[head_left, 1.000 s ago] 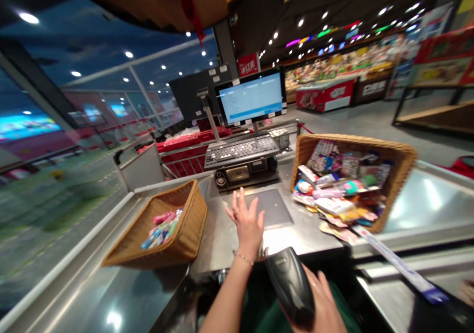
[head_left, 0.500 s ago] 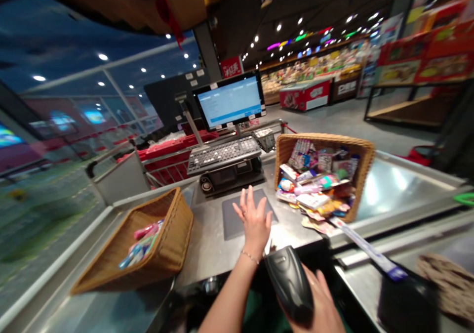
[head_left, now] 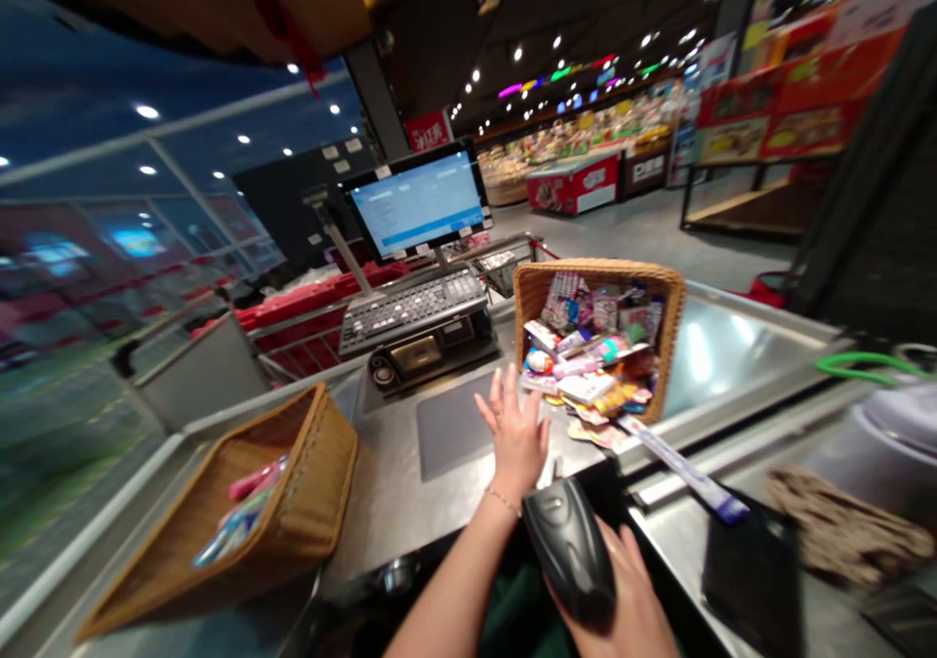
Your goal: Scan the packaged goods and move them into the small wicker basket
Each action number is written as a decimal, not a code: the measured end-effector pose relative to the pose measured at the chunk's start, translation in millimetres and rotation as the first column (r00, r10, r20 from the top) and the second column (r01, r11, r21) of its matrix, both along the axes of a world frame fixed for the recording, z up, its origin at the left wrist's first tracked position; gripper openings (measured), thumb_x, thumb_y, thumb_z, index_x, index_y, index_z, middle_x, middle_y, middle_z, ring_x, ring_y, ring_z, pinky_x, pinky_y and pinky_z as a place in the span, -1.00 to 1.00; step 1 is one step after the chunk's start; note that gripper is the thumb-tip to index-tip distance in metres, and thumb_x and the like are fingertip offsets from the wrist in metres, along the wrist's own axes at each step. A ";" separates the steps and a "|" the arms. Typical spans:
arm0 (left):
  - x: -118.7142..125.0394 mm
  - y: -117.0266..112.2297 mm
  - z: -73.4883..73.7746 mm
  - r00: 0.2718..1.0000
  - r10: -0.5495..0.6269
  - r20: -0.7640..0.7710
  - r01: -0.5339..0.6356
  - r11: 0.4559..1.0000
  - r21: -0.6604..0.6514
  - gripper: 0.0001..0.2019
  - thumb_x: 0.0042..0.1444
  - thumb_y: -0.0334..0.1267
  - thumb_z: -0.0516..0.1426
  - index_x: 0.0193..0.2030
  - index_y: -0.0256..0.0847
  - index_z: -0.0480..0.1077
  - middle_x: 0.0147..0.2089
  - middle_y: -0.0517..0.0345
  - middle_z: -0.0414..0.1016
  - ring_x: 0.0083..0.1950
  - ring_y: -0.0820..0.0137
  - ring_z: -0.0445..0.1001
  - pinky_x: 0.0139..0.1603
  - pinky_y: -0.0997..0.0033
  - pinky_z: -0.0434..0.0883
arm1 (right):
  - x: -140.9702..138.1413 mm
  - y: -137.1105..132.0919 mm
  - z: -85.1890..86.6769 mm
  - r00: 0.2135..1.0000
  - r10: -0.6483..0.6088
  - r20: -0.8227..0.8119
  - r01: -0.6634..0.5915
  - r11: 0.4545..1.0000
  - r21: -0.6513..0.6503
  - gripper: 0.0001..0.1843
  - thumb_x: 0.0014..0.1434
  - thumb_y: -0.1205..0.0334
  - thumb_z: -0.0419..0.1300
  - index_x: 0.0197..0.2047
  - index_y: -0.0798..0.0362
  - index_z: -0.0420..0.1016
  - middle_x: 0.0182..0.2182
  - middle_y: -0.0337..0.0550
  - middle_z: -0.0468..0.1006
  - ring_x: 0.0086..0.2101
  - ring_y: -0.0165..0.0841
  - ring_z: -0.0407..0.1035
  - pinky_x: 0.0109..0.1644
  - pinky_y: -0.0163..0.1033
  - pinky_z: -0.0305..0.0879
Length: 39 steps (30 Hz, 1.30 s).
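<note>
My left hand (head_left: 516,435) is stretched out over the metal counter with its fingers spread and nothing in it. Its fingertips are nearest to the wicker basket (head_left: 677,336) on the right, which lies tipped on its side. Small packaged goods (head_left: 586,355) fill that basket and spill a little over its front edge. In my right hand (head_left: 636,590) is a black barcode scanner (head_left: 572,546), its head pointing forward beside my left wrist. The fingers under the scanner are partly hidden. A grey mat (head_left: 454,429) lies flat on the counter left of my left hand.
Another wicker basket (head_left: 337,472), tilted, holds a few colourful packages (head_left: 249,502) at the left. Behind the mat stand a keyboard (head_left: 417,307) and a lit monitor (head_left: 417,204). A long white-and-purple strip (head_left: 688,468), a black flat object (head_left: 753,570) and a brown cloth (head_left: 841,526) lie at right.
The view has turned right, so the counter and baskets appear further left. My left hand has shifted toward the right-hand basket, still open. The scanner stays in my right hand.
</note>
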State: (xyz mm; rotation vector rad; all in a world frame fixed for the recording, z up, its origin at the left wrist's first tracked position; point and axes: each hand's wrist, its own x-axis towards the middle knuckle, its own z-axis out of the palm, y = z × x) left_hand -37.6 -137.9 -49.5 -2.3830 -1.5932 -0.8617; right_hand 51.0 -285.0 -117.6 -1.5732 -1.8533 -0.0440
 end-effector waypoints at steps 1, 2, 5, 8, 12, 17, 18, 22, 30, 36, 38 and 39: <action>2.5 0.1 -1.4 1.000 -0.013 -0.005 0.013 1.000 -0.003 -0.67 0.10 -0.27 0.15 0.03 -0.05 0.43 0.42 -0.12 0.03 0.45 -0.02 -0.09 0.29 -0.42 -0.05 | 0.8 -0.1 0.6 1.000 -0.006 -0.006 0.006 1.000 0.001 -0.51 0.19 0.10 0.08 0.15 0.14 0.26 0.05 0.05 0.52 0.03 -0.07 0.44 0.03 0.19 0.41; 5.1 0.3 -2.8 1.000 -0.026 -0.011 0.026 1.000 -0.005 -0.66 0.10 -0.28 0.15 0.04 -0.05 0.43 0.42 -0.12 0.03 0.45 -0.02 -0.09 0.29 -0.43 -0.05 | 1.5 -0.1 1.6 1.000 -0.010 -0.013 0.010 1.000 0.004 -0.51 0.19 0.10 0.08 0.15 0.14 0.26 0.05 0.05 0.52 0.03 -0.07 0.44 0.02 0.19 0.42; 13.7 0.6 -6.6 0.997 -0.069 -0.026 0.069 0.998 -0.008 -0.63 0.08 -0.31 0.15 0.07 -0.06 0.41 0.42 -0.14 0.03 0.45 -0.03 -0.10 0.29 -0.43 -0.05 | 2.9 0.6 7.3 0.999 -0.020 -0.036 0.022 0.999 0.038 -0.52 0.20 0.08 0.06 0.12 0.16 0.27 0.01 0.07 0.54 -0.01 -0.06 0.47 -0.03 0.20 0.45; 24.8 1.2 -10.9 0.993 -0.116 -0.032 0.115 0.993 -0.016 -0.62 0.05 -0.32 0.18 0.05 -0.06 0.41 0.42 -0.16 0.03 0.44 -0.04 -0.08 0.28 -0.44 -0.03 | 3.3 1.1 14.4 0.997 -0.047 -0.062 0.052 0.995 0.082 -0.54 0.20 0.06 0.05 0.07 0.17 0.30 -0.05 0.09 0.58 -0.07 -0.03 0.50 -0.09 0.23 0.47; 45.3 1.2 -18.7 0.982 -0.189 -0.025 0.188 0.982 -0.030 -0.67 0.05 -0.32 0.18 -0.01 -0.05 0.43 0.41 -0.13 0.06 0.43 -0.04 -0.05 0.28 -0.45 -0.03 | 6.0 -0.2 17.7 0.991 -0.063 -0.116 0.073 0.994 0.087 -0.57 0.20 0.05 0.05 0.04 0.15 0.32 -0.10 0.08 0.61 -0.10 -0.05 0.53 -0.13 0.19 0.51; 72.5 1.4 -33.4 0.950 -0.310 -0.038 0.308 0.950 -0.041 -0.64 0.02 -0.34 0.21 0.00 -0.06 0.42 0.40 -0.11 0.08 0.42 -0.04 -0.03 0.28 -0.45 0.00 | 12.8 -4.0 10.7 0.977 -0.079 -0.200 0.082 0.997 0.006 -0.57 0.21 0.05 0.09 0.06 0.11 0.33 -0.07 0.05 0.59 -0.05 -0.13 0.50 -0.12 -0.03 0.53; 77.1 2.1 -37.0 0.944 -0.326 -0.045 0.325 0.945 -0.031 -0.65 0.03 -0.34 0.20 0.00 -0.07 0.42 0.39 -0.11 0.09 0.42 -0.03 -0.02 0.28 -0.44 0.01 | 14.1 -4.7 9.5 0.972 -0.094 -0.216 0.094 0.996 -0.008 -0.58 0.21 0.05 0.08 0.06 0.11 0.33 -0.08 0.05 0.59 -0.05 -0.15 0.50 -0.13 -0.06 0.54; 92.4 6.6 -51.4 0.910 -0.399 -0.118 0.403 0.915 0.017 -0.79 0.17 -0.33 0.07 -0.07 -0.10 0.43 0.40 -0.05 0.10 0.42 0.05 -0.01 0.28 -0.37 0.09 | 18.1 -5.4 6.9 0.966 -0.136 -0.220 0.137 0.990 -0.013 -0.60 0.22 0.04 0.08 0.05 0.06 0.33 -0.11 0.00 0.60 -0.08 -0.13 0.51 -0.09 0.02 0.51; 117.6 17.8 -72.4 0.735 -0.545 -0.404 0.604 0.797 0.023 -0.77 0.27 -0.26 -0.03 -0.17 -0.21 0.45 0.40 -0.15 0.10 0.43 0.13 0.00 0.28 -0.24 0.16 | 21.0 -5.2 -2.1 0.973 -0.175 -0.152 0.185 0.981 0.055 -0.55 0.22 -0.03 0.06 0.07 0.07 0.32 -0.20 -0.01 0.63 -0.18 -0.11 0.56 -0.04 0.09 0.48; 127.9 24.6 -82.7 0.718 -0.544 -0.435 0.589 0.807 -0.037 -0.78 0.27 -0.25 -0.02 -0.17 -0.22 0.44 0.40 -0.17 0.07 0.44 0.11 -0.03 0.29 -0.33 0.08 | 22.3 -5.5 -2.3 0.972 -0.165 -0.166 0.175 0.984 0.045 -0.54 0.21 0.01 0.06 0.07 0.12 0.33 -0.17 0.03 0.63 -0.16 -0.12 0.56 -0.02 0.07 0.48; 129.8 24.8 -82.4 0.727 -0.555 -0.405 0.585 0.809 -0.056 -0.76 0.28 -0.26 -0.03 -0.18 -0.23 0.44 0.40 -0.18 0.09 0.44 0.11 -0.03 0.28 -0.33 0.10 | 23.0 -5.4 -4.7 0.973 -0.156 -0.169 0.158 0.987 -0.004 -0.55 0.21 0.02 0.07 0.08 0.11 0.34 -0.13 0.03 0.62 -0.12 -0.13 0.54 0.02 0.07 0.45; 130.7 24.4 -81.5 0.733 -0.563 -0.383 0.584 0.809 -0.071 -0.76 0.28 -0.27 -0.03 -0.18 -0.24 0.45 0.39 -0.18 0.09 0.44 0.11 -0.02 0.29 -0.34 0.10 | 23.2 -5.3 -6.6 0.973 -0.155 -0.170 0.153 0.988 -0.026 -0.55 0.21 0.02 0.08 0.08 0.11 0.35 -0.10 0.04 0.61 -0.10 -0.12 0.53 0.04 0.08 0.44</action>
